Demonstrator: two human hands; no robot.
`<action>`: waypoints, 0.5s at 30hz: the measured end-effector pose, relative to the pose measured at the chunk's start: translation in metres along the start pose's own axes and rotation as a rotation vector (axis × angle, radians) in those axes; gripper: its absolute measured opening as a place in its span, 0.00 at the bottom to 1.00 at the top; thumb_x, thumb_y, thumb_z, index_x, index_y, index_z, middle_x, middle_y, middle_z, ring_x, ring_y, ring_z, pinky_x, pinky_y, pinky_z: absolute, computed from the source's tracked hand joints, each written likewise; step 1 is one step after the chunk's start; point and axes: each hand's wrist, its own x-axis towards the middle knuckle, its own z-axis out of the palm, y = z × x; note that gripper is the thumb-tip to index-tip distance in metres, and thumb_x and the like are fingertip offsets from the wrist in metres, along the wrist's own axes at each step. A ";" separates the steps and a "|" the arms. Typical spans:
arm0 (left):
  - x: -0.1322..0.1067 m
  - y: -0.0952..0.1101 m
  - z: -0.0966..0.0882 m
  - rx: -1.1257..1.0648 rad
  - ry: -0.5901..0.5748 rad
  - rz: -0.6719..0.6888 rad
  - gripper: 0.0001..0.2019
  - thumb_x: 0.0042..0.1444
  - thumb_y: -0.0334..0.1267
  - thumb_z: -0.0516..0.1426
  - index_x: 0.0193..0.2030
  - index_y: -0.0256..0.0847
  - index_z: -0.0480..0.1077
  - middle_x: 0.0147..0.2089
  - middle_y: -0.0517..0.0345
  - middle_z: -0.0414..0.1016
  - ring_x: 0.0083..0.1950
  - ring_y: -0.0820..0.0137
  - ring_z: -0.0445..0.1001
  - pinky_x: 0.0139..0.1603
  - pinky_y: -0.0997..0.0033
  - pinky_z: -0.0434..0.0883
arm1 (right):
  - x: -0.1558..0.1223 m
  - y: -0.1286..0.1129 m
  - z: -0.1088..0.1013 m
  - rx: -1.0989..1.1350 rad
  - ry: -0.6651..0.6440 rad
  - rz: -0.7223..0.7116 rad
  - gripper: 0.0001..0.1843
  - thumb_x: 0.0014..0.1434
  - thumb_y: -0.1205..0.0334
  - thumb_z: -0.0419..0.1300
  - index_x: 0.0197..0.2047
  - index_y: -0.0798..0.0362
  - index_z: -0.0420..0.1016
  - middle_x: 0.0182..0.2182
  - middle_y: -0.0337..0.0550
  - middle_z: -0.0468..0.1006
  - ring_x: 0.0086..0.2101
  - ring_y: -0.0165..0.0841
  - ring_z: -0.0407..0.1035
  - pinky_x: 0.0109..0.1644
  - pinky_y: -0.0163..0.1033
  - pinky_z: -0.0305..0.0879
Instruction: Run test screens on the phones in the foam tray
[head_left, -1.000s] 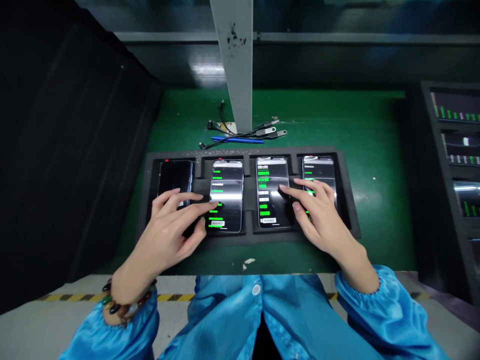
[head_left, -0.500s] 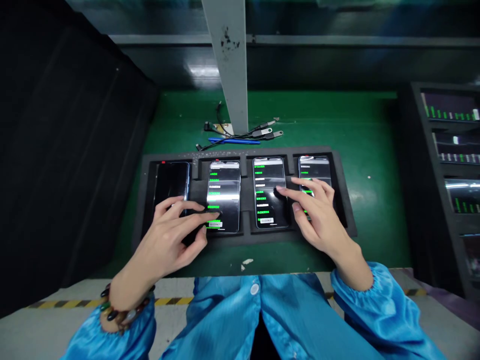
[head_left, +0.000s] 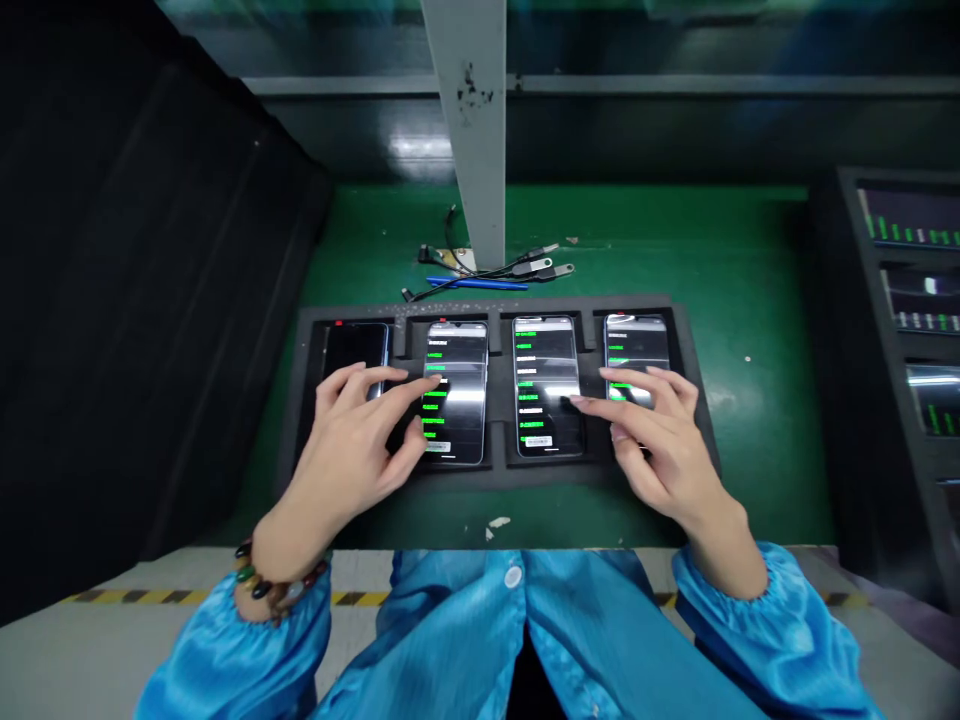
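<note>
Several smartphones lie face up in a row in the slots of a black foam tray [head_left: 498, 300]. My left hand [head_left: 349, 435] is open, its index fingertip over the screen of the second smartphone [head_left: 459, 400], which shows a list in green and white text. Under its other fingers is the leftmost smartphone [head_left: 352, 345], whose screen is dark. My right hand [head_left: 664, 440] is open too, with its index fingertip at the right edge of the third smartphone [head_left: 546, 385]. Its middle finger reaches over the rightmost smartphone [head_left: 637, 335], partly hidden by that hand.
Short black cables [head_left: 495, 268] and a blue pen-like stick [head_left: 478, 284] lie behind the tray on the green table [head_left: 675, 240]. A grey post [head_left: 476, 130] rises there. A black rack [head_left: 847, 380] holding lit screens stands right; a dark panel [head_left: 187, 300] borders the left.
My left index fingertip has moved up the second smartphone's screen, and that list has scrolled. My right hand has shifted slightly right and down, its index fingertip now lower, near the third smartphone's edge.
</note>
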 end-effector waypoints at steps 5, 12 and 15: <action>0.001 -0.004 0.002 -0.015 0.026 -0.016 0.21 0.71 0.34 0.57 0.69 0.44 0.75 0.54 0.47 0.85 0.64 0.50 0.80 0.75 0.37 0.64 | -0.022 0.020 -0.014 -0.102 0.167 0.223 0.24 0.74 0.70 0.53 0.61 0.42 0.84 0.60 0.47 0.85 0.66 0.49 0.76 0.71 0.63 0.62; 0.002 0.000 -0.001 -0.037 0.010 -0.066 0.24 0.69 0.35 0.57 0.70 0.54 0.73 0.56 0.46 0.82 0.66 0.46 0.79 0.73 0.27 0.67 | -0.029 0.029 -0.014 -0.123 0.151 0.358 0.24 0.77 0.65 0.51 0.65 0.41 0.83 0.62 0.50 0.83 0.69 0.51 0.73 0.72 0.67 0.64; 0.005 -0.002 -0.004 -0.031 0.014 -0.061 0.24 0.70 0.35 0.56 0.70 0.56 0.72 0.56 0.46 0.83 0.66 0.46 0.79 0.73 0.26 0.67 | -0.026 0.031 -0.018 -0.097 0.179 0.372 0.24 0.78 0.64 0.51 0.67 0.41 0.81 0.63 0.49 0.82 0.70 0.51 0.72 0.74 0.66 0.63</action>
